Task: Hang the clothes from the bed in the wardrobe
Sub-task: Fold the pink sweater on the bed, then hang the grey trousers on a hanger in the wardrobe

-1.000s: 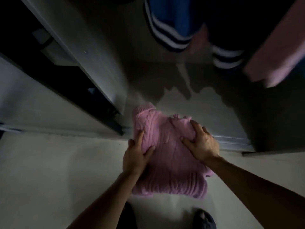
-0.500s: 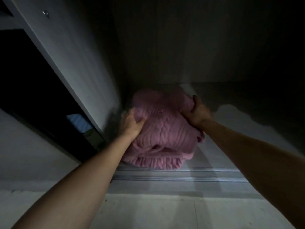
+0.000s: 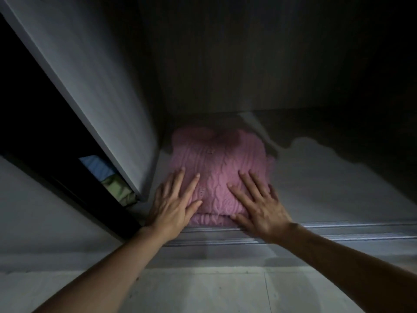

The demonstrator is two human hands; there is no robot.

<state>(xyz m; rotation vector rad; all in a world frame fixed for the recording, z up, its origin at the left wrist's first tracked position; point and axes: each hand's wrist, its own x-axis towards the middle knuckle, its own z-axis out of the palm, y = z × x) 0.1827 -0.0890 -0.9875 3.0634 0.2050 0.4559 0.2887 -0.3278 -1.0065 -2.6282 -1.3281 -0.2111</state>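
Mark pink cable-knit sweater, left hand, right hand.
pink cable-knit sweater (image 3: 217, 161): head view, middle of knit front.
left hand (image 3: 173, 207): head view, back of hand.
right hand (image 3: 264, 212): head view, back of hand.

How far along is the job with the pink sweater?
Done: the folded pink sweater lies on the wardrobe floor, behind the door track. In hand: the left hand and right hand press flat on its near part. Left: it is folded, not hung, and the bed is out of view, so other clothes cannot be counted.
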